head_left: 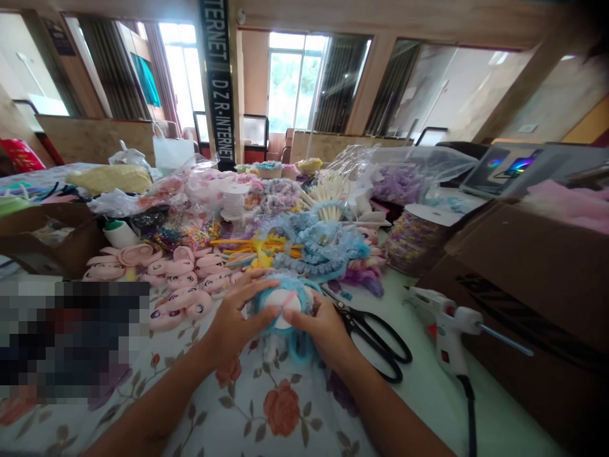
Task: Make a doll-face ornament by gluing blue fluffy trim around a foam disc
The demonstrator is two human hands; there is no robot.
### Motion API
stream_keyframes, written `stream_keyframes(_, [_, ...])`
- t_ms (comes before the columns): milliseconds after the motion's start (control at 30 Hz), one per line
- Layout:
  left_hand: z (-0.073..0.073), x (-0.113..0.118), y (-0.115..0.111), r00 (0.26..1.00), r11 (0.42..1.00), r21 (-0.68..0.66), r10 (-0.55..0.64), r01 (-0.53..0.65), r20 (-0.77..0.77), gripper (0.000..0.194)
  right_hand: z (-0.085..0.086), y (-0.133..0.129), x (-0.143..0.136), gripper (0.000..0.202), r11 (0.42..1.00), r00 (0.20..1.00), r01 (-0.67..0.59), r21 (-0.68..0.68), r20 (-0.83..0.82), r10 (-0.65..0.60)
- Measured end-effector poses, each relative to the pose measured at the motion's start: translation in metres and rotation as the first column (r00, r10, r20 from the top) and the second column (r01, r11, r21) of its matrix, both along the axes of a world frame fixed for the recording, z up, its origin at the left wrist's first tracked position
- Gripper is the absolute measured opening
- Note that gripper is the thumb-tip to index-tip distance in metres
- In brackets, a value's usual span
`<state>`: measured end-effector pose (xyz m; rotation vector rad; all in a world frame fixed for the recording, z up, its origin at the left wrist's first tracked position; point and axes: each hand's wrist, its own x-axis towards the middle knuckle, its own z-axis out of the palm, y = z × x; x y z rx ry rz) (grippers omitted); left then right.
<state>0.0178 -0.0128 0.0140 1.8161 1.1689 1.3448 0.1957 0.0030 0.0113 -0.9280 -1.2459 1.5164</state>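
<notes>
A fluffy light-blue piece with a round white disc (pixel 281 307) at its middle is held between both hands, above the floral tablecloth. My left hand (pixel 238 315) grips its left side, thumb on the disc and fingers along the blue edge. From the right, my right hand (pixel 323 327) holds it too, with the thumb on the disc and the other fingers partly hidden behind the rim. A light-blue loop (pixel 301 349) hangs below the piece. Black-handled scissors (pixel 375 336) lie just right of my right hand.
At the right are a white glue gun (pixel 447 324), a cardboard box (pixel 523 304) and a spool of multicoloured trim (pixel 413 238). Pink doll heads (pixel 183 279) lie on the left. Blue ruffled trim (pixel 328 244), yellow sticks and plastic bags are heaped behind my hands.
</notes>
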Motion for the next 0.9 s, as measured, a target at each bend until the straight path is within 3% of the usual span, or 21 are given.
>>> stream_keyframes(200, [-0.002,0.0,0.003,0.985,0.993,-0.113,0.064,-0.046,0.161,0.016,-0.005,0.003,0.002,0.037,0.996,0.994,-0.058,0.067,0.099,0.051])
stream_keyframes(367, [0.002,-0.003,0.006,0.967,0.959,-0.275,0.004,0.069,0.255,0.019,-0.008,0.008,0.006,0.034,0.991,0.98,-0.113,0.068,0.173,0.1])
stream_keyframes(567, [0.002,-0.009,0.01,0.967,0.891,-0.431,-0.031,0.142,0.253,0.023,-0.011,0.009,0.007,0.035,0.987,0.973,-0.153,-0.042,0.171,0.158])
stream_keyframes(667, [-0.001,-0.011,0.012,0.971,0.875,-0.466,-0.018,0.131,0.24,0.023,-0.011,0.012,0.006,0.043,0.987,0.969,-0.157,-0.027,0.187,0.16])
stream_keyframes(733, [-0.002,-0.012,0.012,0.97,0.866,-0.484,-0.004,0.126,0.245,0.023,-0.005,0.013,0.011,0.049,0.993,0.964,-0.11,0.034,0.245,0.099])
stream_keyframes(800, [-0.001,-0.014,0.012,0.965,0.863,-0.491,0.01,0.123,0.261,0.022,0.004,0.007,0.025,0.051,0.992,0.937,0.016,0.126,0.345,-0.059])
stream_keyframes(867, [0.0,-0.015,0.012,0.965,0.864,-0.49,0.022,0.113,0.261,0.023,0.01,-0.007,0.05,0.048,0.939,0.836,0.23,0.254,0.443,-0.324])
stream_keyframes(900, [0.001,-0.016,0.012,0.967,0.868,-0.485,0.026,0.104,0.254,0.024,0.01,-0.016,0.066,0.044,0.86,0.717,0.377,0.343,0.48,-0.505])
